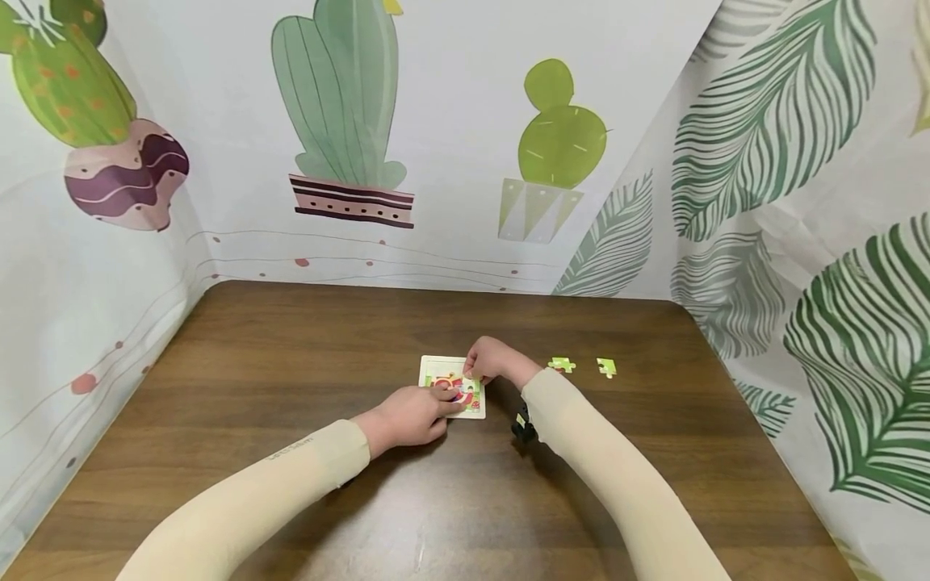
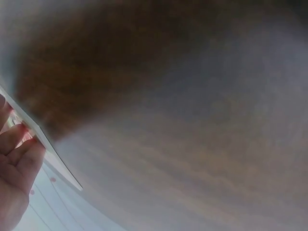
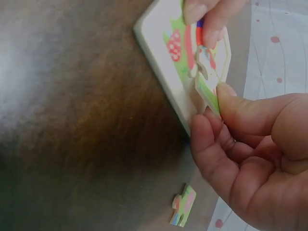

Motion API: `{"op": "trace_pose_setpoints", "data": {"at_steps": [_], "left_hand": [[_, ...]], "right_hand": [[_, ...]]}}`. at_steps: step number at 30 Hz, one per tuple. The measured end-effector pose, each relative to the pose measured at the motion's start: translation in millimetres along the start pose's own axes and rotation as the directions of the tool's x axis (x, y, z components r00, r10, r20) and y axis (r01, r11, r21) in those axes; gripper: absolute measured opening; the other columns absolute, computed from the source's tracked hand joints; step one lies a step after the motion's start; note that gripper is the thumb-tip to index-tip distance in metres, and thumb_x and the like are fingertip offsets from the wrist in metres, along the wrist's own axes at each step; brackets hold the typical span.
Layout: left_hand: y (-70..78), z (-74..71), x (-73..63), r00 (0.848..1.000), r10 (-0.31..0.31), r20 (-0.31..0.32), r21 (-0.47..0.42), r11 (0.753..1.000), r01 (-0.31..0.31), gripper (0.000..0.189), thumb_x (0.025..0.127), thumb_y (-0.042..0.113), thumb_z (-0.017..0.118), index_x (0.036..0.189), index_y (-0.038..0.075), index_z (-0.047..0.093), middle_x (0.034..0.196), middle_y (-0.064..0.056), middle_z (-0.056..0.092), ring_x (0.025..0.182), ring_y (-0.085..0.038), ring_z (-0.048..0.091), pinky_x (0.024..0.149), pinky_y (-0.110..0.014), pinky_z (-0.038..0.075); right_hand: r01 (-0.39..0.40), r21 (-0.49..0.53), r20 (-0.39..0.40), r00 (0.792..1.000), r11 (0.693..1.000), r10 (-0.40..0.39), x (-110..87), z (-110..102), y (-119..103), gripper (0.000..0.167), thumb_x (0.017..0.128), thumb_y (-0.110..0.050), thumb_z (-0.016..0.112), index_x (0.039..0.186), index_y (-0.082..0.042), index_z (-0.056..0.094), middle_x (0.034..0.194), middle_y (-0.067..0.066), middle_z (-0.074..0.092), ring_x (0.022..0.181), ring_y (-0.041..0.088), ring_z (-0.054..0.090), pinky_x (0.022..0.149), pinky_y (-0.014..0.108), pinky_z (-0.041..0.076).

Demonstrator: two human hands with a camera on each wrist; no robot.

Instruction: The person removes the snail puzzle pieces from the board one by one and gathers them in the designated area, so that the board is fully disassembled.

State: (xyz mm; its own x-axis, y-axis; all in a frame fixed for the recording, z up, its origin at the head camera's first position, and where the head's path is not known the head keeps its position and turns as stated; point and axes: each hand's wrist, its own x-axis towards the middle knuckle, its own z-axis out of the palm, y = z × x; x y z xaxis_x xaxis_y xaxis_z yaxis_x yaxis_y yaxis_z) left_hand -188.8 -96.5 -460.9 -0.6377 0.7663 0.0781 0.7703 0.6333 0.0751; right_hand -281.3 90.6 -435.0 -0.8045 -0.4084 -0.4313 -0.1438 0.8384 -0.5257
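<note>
A small jigsaw puzzle in a white tray (image 1: 443, 361) lies on the table, partly filled with red, green and yellow pieces. My left hand (image 1: 411, 415) reaches over it from the left, its extended fingers resting on the assembled pieces. In the left wrist view, several fingers (image 2: 30, 159) bend over the tray's edge. My right hand (image 3: 255, 149) pinches a green-edged puzzle piece (image 3: 208, 95) between thumb and fingers, tilted over the tray's unfilled part. In the right wrist view, a strawberry picture shows on the pieces near the tray's edge.
To the right of the tray lie two loose puzzle pieces, a nearer one (image 1: 562, 365) and a farther one (image 1: 606, 367). The brown wooden table (image 1: 312, 339) meets a patterned cloth backdrop (image 1: 465, 161) at the back and sides.
</note>
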Motion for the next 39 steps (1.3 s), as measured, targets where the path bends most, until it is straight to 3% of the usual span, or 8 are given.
{"op": "trace_pose_setpoints", "data": {"at_steps": [4, 13, 26, 33, 39], "left_hand": [[0.1, -1.1, 0.8, 1.000, 0.004, -0.003, 0.009, 1.000, -0.004, 0.039, 0.091, 0.014, 0.059, 0.128, 0.015, 0.074, 0.133, -0.006, 0.072, 0.124, -0.019, 0.069, 0.092, -0.035, 0.060], [-0.1, -1.2, 1.7, 1.000, -0.006, -0.001, -0.004, 1.000, 0.006, 0.039, 0.091, 0.016, 0.060, 0.126, 0.015, 0.075, 0.134, -0.011, 0.071, 0.117, -0.022, 0.072, 0.089, -0.038, 0.060], [-2.2, 4.0, -0.6, 0.999, -0.033, -0.009, -0.031, 0.999, 0.033, 0.041, 0.089, 0.015, 0.061, 0.128, 0.017, 0.074, 0.135, -0.009, 0.071, 0.123, -0.020, 0.070, 0.090, -0.036, 0.060], [-0.7, 2.3, -1.8, 0.998, -0.055, 0.000, -0.059, 0.997, 0.055, 0.043, 0.089, 0.013, 0.060, 0.130, 0.017, 0.073, 0.137, -0.008, 0.070, 0.128, -0.019, 0.067, 0.094, -0.037, 0.059], [-0.1, 2.2, 0.0, 0.998, -0.055, 0.020, -0.069, 0.996, 0.056, 0.043, 0.090, 0.016, 0.060, 0.131, 0.017, 0.072, 0.138, -0.009, 0.069, 0.128, -0.021, 0.067, 0.094, -0.039, 0.059]], "right_hand": [[-0.009, 0.033, 0.002, 1.000, 0.999, 0.009, 1.2, -1.5, 1.9, 0.010, 0.096, -0.004, 0.066, 0.094, 0.003, 0.074, 0.079, 0.001, 0.060, 0.063, 0.009, 0.056, 0.061, 0.018, 0.052], [0.008, 0.252, -0.013, 1.000, 0.968, -0.005, -6.6, -2.5, 16.9, 0.014, 0.097, -0.005, 0.066, 0.103, 0.005, 0.074, 0.084, 0.001, 0.063, 0.069, 0.008, 0.056, 0.064, 0.019, 0.054], [-0.025, 0.287, -0.015, 0.999, 0.958, 0.030, -25.2, -13.0, 33.4, 0.012, 0.098, -0.012, 0.067, 0.102, -0.003, 0.073, 0.076, -0.002, 0.061, 0.065, 0.009, 0.058, 0.058, 0.021, 0.051], [-0.031, 0.344, -0.019, 0.999, 0.938, 0.040, -30.5, -18.6, 46.2, 0.015, 0.099, -0.008, 0.064, 0.106, 0.003, 0.071, 0.077, -0.001, 0.061, 0.066, 0.009, 0.058, 0.063, 0.022, 0.055], [-0.028, 0.389, 0.033, 0.999, 0.921, 0.017, -34.8, -24.7, 59.2, 0.020, 0.095, -0.001, 0.062, 0.112, 0.009, 0.067, 0.079, 0.000, 0.064, 0.070, 0.009, 0.061, 0.069, 0.024, 0.058]]}}
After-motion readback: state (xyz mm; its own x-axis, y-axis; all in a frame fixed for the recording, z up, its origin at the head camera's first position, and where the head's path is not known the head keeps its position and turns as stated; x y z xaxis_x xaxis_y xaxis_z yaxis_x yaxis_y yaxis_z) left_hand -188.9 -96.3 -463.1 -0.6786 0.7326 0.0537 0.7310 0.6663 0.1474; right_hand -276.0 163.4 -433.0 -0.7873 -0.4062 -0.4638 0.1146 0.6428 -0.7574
